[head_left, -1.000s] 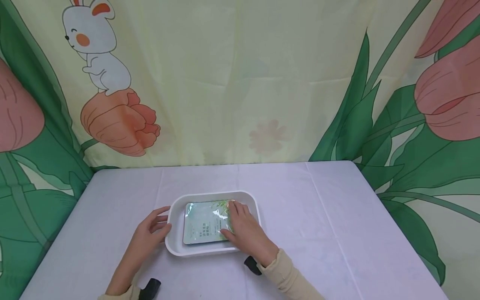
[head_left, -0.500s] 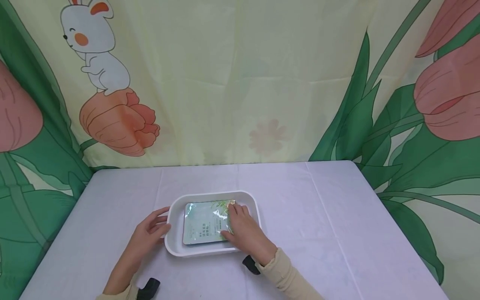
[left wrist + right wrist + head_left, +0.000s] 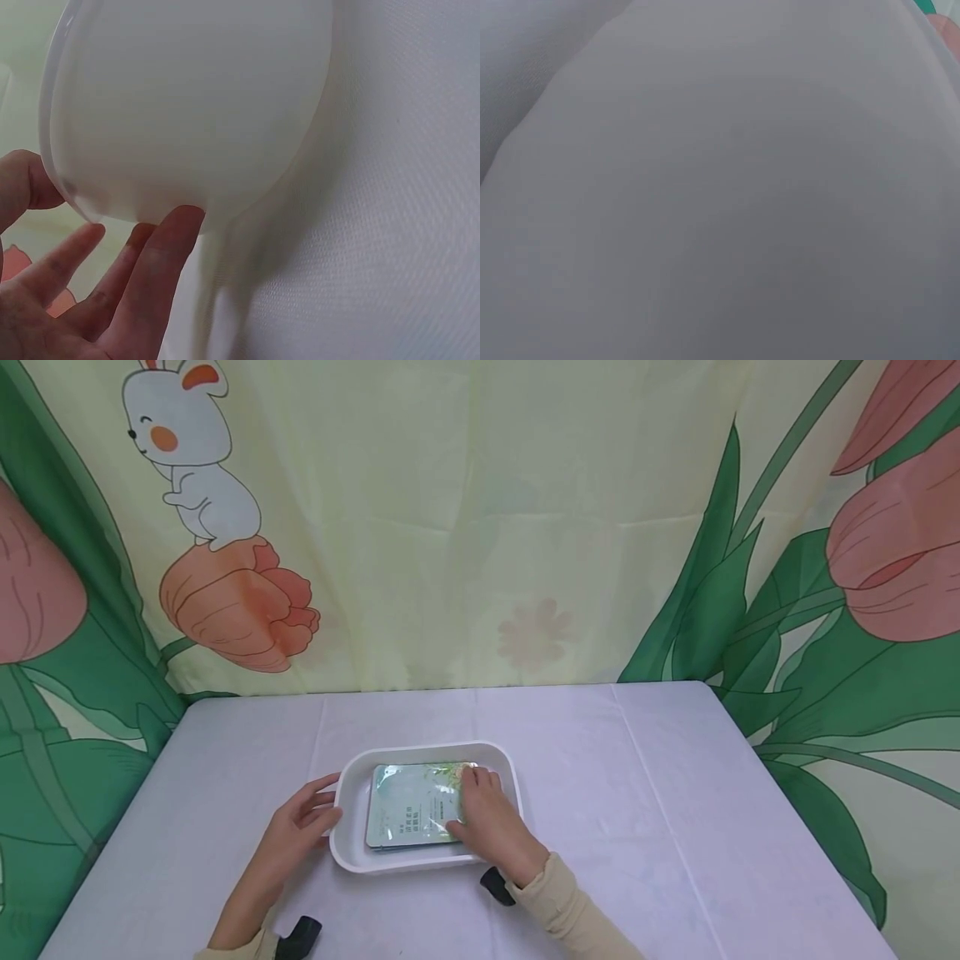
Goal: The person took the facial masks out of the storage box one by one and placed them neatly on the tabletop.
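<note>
A white plastic tray (image 3: 351,827) sits on the table with light green sheet mask packets (image 3: 408,806) lying in it; a lower packet's edge shows under the top one. My right hand (image 3: 491,818) reaches over the tray's right side and grips the top packet's right end, thumb near the front edge and fingers toward the back edge. The packet's right end is hidden beneath that hand. At the left end, my left hand (image 3: 296,822) touches the tray, its fingers (image 3: 161,259) extended along the outer wall and its thumb at the rim.
A white cloth (image 3: 637,827) covers the table. Behind it hangs a pale curtain (image 3: 420,527) printed with a rabbit and tulips. Black wrist mounts (image 3: 298,937) show at both cuffs. The tray's pale wall (image 3: 727,195) fills most of the right wrist view.
The right hand has shifted slightly to the right, and the top packet has slid with it, baring more of the packet below. The left hand and the tray stay nearly where they were.
</note>
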A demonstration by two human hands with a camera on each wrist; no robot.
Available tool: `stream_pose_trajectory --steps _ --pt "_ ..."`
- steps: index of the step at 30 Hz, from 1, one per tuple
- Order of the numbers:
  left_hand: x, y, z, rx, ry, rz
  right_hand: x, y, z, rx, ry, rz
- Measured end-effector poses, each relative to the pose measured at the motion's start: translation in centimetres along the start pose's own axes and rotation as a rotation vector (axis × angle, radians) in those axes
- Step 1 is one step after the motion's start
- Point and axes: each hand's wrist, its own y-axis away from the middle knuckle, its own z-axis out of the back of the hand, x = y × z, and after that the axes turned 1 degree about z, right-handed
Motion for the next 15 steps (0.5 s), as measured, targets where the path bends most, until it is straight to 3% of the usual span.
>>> stream_pose_trajectory --steps 5,15 --pt "0.05 0.0 -0.01 0.001 0.001 -0.005 -0.1 -0.21 -0.24 -0.035 0.023 0.009" --pt "-0.04 0.11 -0.03 -0.004 -0.006 -0.001 0.01 -0.52 -0.52 -0.016 0.002 -0.015"
